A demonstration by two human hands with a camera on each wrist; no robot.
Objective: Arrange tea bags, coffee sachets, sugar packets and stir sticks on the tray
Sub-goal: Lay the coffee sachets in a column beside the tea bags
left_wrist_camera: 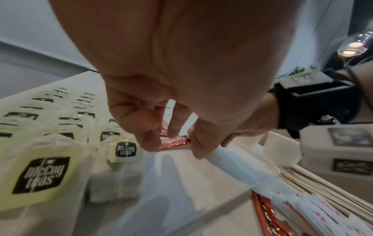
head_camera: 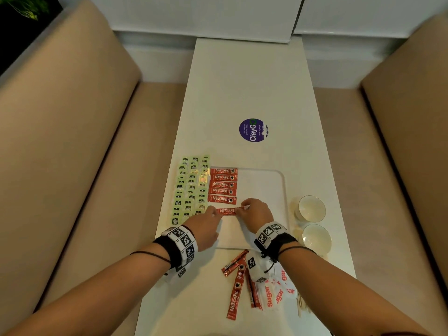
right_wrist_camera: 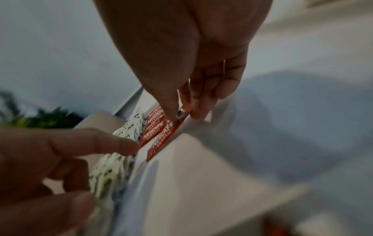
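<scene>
At nine o'clock on the white table (head_camera: 254,88), green tea bags (head_camera: 191,187) lie in rows, overlapping the left part of the white tray (head_camera: 282,187). Just right of them, five red coffee sachets (head_camera: 223,184) lie flat in a column on the tray. At the column's six o'clock end, a sixth coffee sachet (head_camera: 227,211) lies across the tray between both hands: the left hand (head_camera: 206,224) has its fingertips at the sachet's left end, though whether it pinches or only touches it cannot be told, and the right hand (head_camera: 257,213) pinches the right end. At three o'clock from the tray stand two white cups (head_camera: 311,208). At six o'clock, off the tray, lie loose sachets (head_camera: 236,287), then sugar packets (head_camera: 278,292), then wooden stir sticks (head_camera: 300,304).
</scene>
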